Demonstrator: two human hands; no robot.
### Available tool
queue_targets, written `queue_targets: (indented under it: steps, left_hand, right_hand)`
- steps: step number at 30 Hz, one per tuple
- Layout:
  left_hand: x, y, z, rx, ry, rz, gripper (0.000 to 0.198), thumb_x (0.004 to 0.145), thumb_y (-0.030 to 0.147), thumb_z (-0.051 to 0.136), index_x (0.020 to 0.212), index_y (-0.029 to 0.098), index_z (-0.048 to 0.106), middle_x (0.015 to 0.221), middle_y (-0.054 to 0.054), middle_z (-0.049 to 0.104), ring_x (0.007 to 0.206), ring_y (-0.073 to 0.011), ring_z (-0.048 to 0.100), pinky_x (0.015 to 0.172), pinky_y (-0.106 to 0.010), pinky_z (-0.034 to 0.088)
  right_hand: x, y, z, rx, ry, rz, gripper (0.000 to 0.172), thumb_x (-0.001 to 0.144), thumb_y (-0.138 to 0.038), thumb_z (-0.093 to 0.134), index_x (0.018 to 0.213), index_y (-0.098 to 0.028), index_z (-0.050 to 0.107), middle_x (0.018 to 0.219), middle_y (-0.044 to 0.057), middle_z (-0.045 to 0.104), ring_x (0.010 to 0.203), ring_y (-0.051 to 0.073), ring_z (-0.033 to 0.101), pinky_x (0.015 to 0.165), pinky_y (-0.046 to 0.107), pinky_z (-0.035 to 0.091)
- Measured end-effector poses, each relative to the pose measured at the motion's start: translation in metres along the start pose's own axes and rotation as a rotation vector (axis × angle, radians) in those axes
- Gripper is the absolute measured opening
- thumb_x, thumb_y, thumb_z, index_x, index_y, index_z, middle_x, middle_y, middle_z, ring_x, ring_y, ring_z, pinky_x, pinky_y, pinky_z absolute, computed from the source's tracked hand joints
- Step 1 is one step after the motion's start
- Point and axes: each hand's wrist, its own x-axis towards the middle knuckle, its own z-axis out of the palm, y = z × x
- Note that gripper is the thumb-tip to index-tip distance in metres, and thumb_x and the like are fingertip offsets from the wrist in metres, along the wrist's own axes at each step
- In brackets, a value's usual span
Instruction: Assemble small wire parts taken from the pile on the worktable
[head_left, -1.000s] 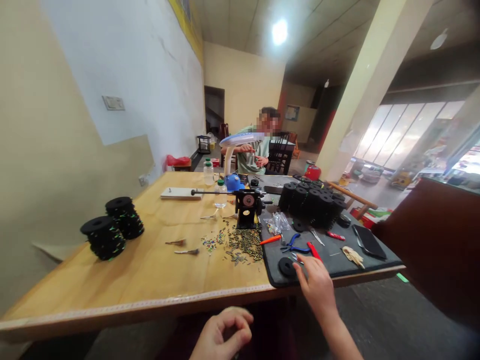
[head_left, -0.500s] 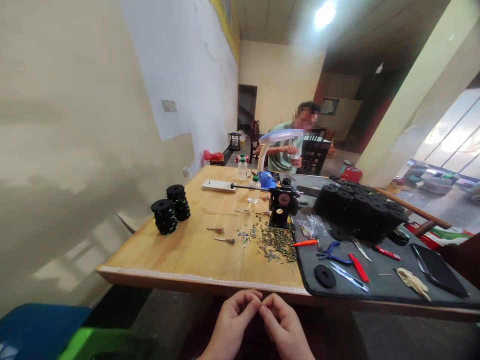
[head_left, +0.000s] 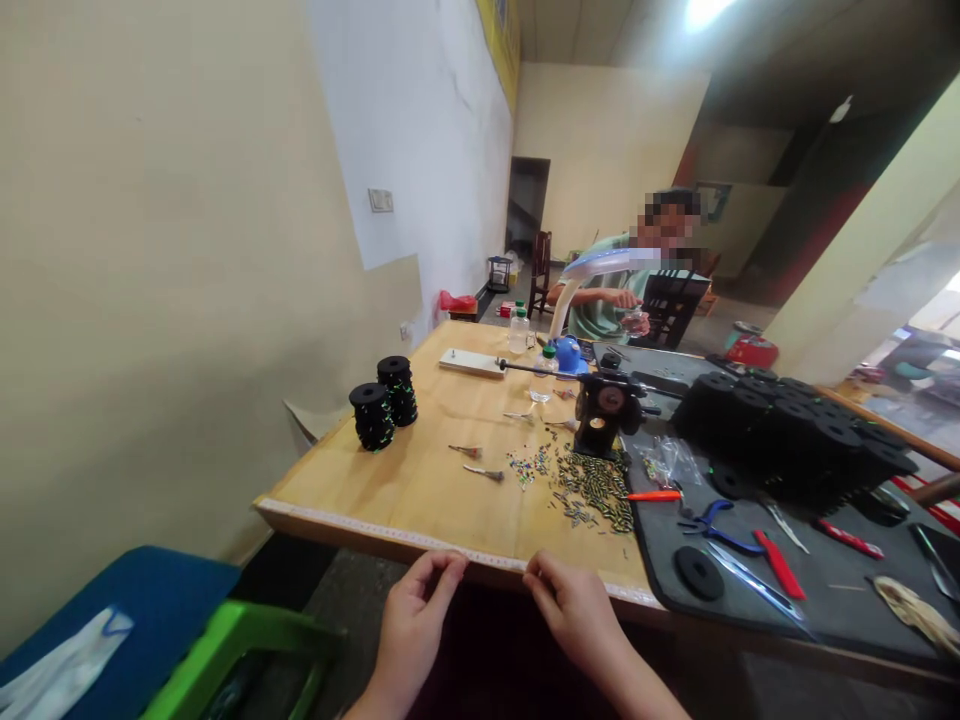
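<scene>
My left hand is at the table's front edge, thumb and fingertips pinched together. A short way to its right, my right hand makes a similar pinch. Whatever either pinch holds is too fine to make out. Both hands are close to a printed measuring tape along the wooden table's edge. Beyond them lie a heap of small dark-and-yellow beads or tubes, scattered coloured bits and two small brushes. A black winding device with a long rod stands behind the heap.
Two black spools stand on the left. The dark mat carries blue pliers, tweezers, a black disc and many black spools. A person sits behind the lamp. A green stool is at lower left.
My hands have moved apart, from nearly touching to a clear gap, and a little forward to the table edge. The view has turned left.
</scene>
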Motion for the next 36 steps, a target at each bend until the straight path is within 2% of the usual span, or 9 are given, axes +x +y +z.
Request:
queue_targets:
  steps: [5,8,13,19,36]
  left_hand:
    - [-0.019,-0.007,-0.004,0.194,-0.101,0.204,0.014,0.082,0.031,0.06,0.077,0.02,0.069,0.081,-0.005,0.071,0.08,-0.0214,0.064,0.076,-0.028,0.049]
    - [-0.024,-0.007,-0.001,0.254,-0.155,0.331,0.012,0.083,0.025,0.059,0.078,0.022,0.07,0.082,-0.006,0.072,0.079,-0.0217,0.065,0.075,-0.03,0.05]
    - [-0.022,-0.005,-0.001,0.37,-0.157,0.448,0.014,0.083,0.019,0.058,0.084,0.023,0.071,0.086,-0.007,0.074,0.081,-0.0217,0.066,0.076,-0.032,0.05]
    - [-0.017,-0.018,-0.01,0.488,-0.178,0.613,0.016,0.086,0.016,0.053,0.092,0.021,0.067,0.093,-0.008,0.073,0.083,-0.0208,0.066,0.074,-0.033,0.05]
    - [-0.013,-0.024,-0.023,0.648,-0.137,0.651,0.018,0.087,0.013,0.051,0.097,0.021,0.063,0.103,-0.009,0.071,0.094,-0.0209,0.064,0.079,-0.035,0.048]
  right_hand:
    - [0.007,0.001,0.002,-0.028,-0.002,-0.005,0.022,0.087,-0.032,0.047,0.075,-0.023,0.063,0.062,0.001,0.065,0.057,0.018,0.059,0.054,0.025,0.029]
    - [0.013,-0.002,0.004,-0.067,-0.016,-0.018,0.022,0.087,-0.031,0.047,0.076,-0.023,0.063,0.062,0.001,0.066,0.058,0.018,0.059,0.054,0.025,0.029]
    - [0.023,-0.01,0.014,-0.106,-0.049,-0.058,0.022,0.088,-0.031,0.046,0.076,-0.023,0.063,0.061,0.001,0.066,0.057,0.018,0.06,0.053,0.024,0.03]
    - [0.03,-0.018,0.022,-0.203,-0.09,-0.067,0.021,0.089,-0.027,0.044,0.079,-0.023,0.061,0.066,0.001,0.068,0.062,0.018,0.062,0.055,0.023,0.032]
    - [0.047,-0.035,0.042,-0.285,-0.107,-0.104,0.02,0.09,-0.026,0.044,0.079,-0.022,0.06,0.069,0.002,0.071,0.064,0.018,0.065,0.052,0.024,0.028]
